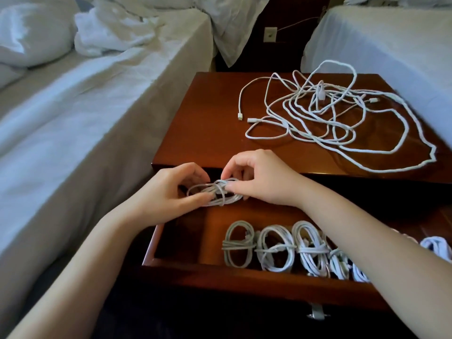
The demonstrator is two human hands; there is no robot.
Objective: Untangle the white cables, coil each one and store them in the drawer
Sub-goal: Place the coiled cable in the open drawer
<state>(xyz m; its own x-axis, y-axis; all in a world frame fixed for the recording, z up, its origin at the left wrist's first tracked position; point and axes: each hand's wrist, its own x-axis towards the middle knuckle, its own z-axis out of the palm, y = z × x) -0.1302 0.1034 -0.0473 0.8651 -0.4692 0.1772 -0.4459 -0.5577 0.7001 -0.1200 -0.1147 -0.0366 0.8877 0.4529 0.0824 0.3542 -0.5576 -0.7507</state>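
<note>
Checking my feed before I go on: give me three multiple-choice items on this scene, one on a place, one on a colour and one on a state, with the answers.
1. Where does the tangled pile of cables lie?
A) on the bed
B) on the nightstand top
C) on the floor

2. What colour is the nightstand top?
A) white
B) green
C) reddish-brown

3. What state is the drawer in?
A) pulled open
B) shut
C) taken out and set on the bed

Answers:
1 B: the loose loops spread over the wood, toward its right side.
2 C: polished reddish-brown wood shows around the cables.
3 A: coiled cables lie in a row inside it, and the left hand and right hand pinch another coil above it.
</note>
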